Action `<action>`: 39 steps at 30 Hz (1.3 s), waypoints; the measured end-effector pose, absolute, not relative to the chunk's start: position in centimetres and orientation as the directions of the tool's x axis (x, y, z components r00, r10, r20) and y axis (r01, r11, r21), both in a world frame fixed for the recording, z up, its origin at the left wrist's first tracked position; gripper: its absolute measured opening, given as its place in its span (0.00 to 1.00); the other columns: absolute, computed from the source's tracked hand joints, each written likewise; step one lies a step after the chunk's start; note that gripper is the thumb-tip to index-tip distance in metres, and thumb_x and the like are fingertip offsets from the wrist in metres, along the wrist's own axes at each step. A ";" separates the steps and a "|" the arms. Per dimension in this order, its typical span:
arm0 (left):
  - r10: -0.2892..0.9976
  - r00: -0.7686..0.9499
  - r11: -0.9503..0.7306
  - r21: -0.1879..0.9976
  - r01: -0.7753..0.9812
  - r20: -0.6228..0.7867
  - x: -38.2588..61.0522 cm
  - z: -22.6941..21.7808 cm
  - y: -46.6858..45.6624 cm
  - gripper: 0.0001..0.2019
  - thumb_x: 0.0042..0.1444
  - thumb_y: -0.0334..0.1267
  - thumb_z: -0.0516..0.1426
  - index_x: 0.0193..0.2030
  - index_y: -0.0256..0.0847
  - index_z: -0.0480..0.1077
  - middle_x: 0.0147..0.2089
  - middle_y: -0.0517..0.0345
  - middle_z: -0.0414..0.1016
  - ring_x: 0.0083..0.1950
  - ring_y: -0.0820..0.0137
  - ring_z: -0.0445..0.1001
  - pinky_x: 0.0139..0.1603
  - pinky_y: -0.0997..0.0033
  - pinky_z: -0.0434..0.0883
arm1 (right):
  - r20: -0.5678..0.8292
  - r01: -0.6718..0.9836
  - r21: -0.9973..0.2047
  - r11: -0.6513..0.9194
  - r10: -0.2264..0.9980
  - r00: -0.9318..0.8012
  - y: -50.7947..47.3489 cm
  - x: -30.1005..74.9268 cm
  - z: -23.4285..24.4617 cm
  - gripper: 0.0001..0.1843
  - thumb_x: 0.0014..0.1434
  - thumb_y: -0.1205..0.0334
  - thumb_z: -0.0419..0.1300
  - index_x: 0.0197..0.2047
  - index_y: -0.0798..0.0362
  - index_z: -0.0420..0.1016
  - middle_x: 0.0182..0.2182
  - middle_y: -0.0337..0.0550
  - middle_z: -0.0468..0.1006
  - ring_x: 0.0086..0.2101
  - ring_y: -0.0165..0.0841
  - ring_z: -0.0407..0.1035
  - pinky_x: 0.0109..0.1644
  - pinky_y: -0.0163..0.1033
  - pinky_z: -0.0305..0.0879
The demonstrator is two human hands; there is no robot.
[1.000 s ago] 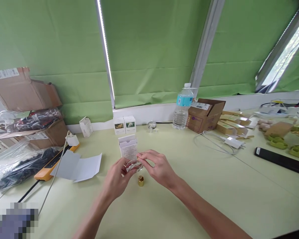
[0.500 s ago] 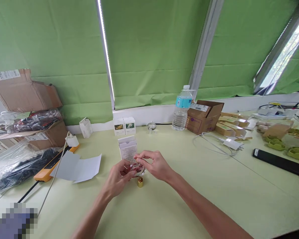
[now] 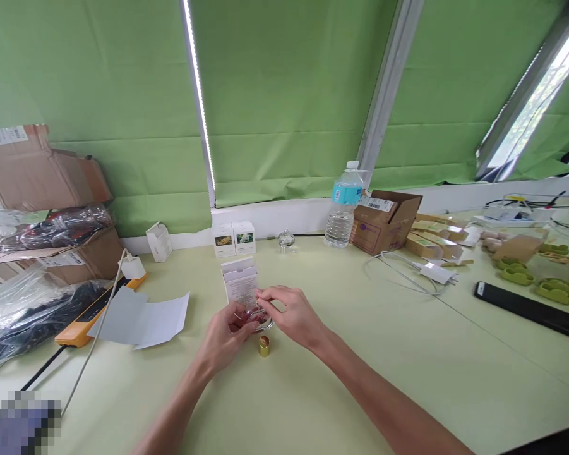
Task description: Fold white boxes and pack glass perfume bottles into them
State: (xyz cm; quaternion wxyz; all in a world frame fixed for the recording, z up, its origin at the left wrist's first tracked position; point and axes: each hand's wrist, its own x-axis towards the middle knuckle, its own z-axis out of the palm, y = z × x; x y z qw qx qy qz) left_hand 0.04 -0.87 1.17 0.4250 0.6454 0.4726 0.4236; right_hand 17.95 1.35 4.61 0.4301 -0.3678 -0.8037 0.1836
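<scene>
My left hand is closed around the side of a small clear glass bottle with reddish contents, tilted just above the table. At the bottle's neck, my right hand pinches with thumb and fingertips; what lies between them is too small and covered to make out. A shiny gold cap stands on the table just in front of the bottle. Directly behind my hands is an upright white carton with its top flap open.
Two small white boxes with flower pictures and a round glass bottle stand by the wall. A water bottle and cardboard box are right of them. White paper and an orange power strip lie left.
The whole view has shifted slightly, so things sit a little further left. Both hands keep their hold at the bottle, with only a slight shift of the right fingers at its neck.
</scene>
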 end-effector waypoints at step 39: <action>0.962 0.226 -0.234 0.883 0.406 0.151 -0.8 0.5 0.3 0.12 0.56 0.47 0.57 0.42 0.44 0.70 0.37 0.58 0.74 0.35 0.69 0.70 0.33 0.71 0.65 | 0.173 0.671 -0.403 0.623 0.771 -0.612 -2.1 18.7 4.6 0.06 0.56 0.64 0.60 0.37 0.50 0.68 0.34 0.39 0.75 0.33 0.34 0.70 0.32 0.35 0.60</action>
